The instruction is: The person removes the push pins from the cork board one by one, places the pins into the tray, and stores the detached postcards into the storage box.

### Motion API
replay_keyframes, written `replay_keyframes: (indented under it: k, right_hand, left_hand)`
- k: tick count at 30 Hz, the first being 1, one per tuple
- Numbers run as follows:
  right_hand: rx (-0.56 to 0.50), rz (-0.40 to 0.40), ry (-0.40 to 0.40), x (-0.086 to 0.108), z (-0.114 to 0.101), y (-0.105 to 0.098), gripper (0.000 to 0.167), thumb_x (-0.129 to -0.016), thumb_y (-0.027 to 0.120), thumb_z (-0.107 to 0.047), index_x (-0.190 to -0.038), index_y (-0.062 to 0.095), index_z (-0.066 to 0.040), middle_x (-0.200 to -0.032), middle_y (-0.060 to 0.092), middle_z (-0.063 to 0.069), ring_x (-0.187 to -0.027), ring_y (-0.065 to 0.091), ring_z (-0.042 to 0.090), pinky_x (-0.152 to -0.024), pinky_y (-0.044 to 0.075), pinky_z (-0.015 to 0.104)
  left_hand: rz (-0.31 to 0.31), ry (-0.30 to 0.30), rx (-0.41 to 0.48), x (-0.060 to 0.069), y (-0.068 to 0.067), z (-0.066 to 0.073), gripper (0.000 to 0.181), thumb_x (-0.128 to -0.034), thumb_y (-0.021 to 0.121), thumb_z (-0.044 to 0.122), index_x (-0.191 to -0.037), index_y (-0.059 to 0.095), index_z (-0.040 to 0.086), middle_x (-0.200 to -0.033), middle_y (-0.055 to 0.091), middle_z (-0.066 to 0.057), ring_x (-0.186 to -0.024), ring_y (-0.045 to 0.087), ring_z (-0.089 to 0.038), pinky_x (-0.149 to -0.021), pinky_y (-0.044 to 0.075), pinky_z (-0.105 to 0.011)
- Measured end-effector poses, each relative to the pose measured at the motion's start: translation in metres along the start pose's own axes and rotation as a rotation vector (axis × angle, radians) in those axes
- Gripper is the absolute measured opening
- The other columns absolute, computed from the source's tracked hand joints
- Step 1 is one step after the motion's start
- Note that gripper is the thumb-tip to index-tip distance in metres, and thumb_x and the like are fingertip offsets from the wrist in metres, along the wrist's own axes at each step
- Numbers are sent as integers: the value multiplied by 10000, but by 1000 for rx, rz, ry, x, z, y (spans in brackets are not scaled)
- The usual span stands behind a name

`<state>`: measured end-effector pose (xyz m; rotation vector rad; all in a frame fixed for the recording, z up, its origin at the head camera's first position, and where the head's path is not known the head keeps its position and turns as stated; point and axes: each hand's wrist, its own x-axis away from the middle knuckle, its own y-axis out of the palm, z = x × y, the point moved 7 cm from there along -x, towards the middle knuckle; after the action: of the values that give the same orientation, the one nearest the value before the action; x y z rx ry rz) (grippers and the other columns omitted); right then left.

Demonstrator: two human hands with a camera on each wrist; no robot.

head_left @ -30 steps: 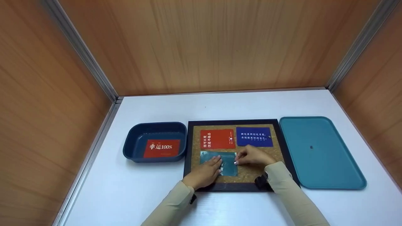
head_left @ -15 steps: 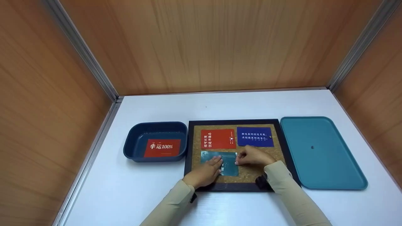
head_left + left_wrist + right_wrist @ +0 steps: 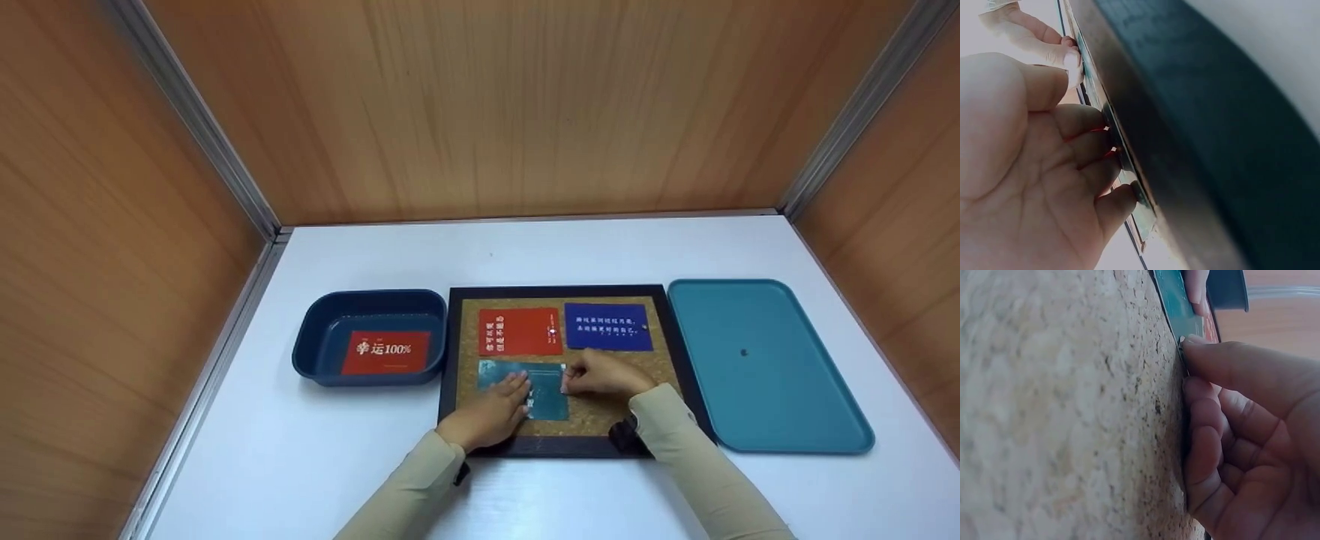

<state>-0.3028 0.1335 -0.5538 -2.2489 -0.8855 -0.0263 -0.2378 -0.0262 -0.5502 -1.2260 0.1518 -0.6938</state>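
Observation:
A teal card (image 3: 551,405) lies on the lower left of a black-framed cork board (image 3: 589,421). My left hand (image 3: 486,414) rests on it with outstretched fingers, and the left wrist view shows those fingertips against the card. At the card's right edge, the thumb and index finger of my right hand (image 3: 606,372) pinch a small thumbtack (image 3: 1182,340). Most of the tack is hidden by the fingers. Above lie a red card (image 3: 517,334) and a blue card (image 3: 609,337), each with a small tack near its right edge.
Left of the board stands a dark blue bin (image 3: 315,364) with another red card (image 3: 386,352) inside. A teal tray (image 3: 780,390) with a small dark spot lies to the right. Wooden panels (image 3: 525,112) enclose the white table (image 3: 247,465).
Both hands stay in nearly the same place. The shiny tack seen at the right fingertips a second ago is now mostly covered by them in the head view.

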Motion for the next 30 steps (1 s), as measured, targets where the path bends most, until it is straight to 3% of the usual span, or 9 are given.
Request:
replay_keyframes:
  k: [14, 30]
  right_hand:
    - [-21, 10, -45, 0, -2, 2, 106, -890, 658, -125, -837, 723, -59, -789, 684, 2, -630, 532, 71, -602, 465, 225]
    - [-15, 13, -20, 0, -1, 4, 101, -891, 660, -116, -820, 713, -68, -765, 660, -8, -618, 508, 90, -591, 440, 234]
  left_hand:
    - [-20, 0, 25, 0, 1, -1, 516, -1056, 324, 324, -1522, 273, 111, -1603, 216, -34, -1482, 193, -194, -1200, 230, -400]
    - [-25, 9, 34, 0, 1, 0, 513, -1057, 324, 315, -1521, 274, 102, -1603, 215, -44, -1483, 190, -201, -1202, 225, -409]
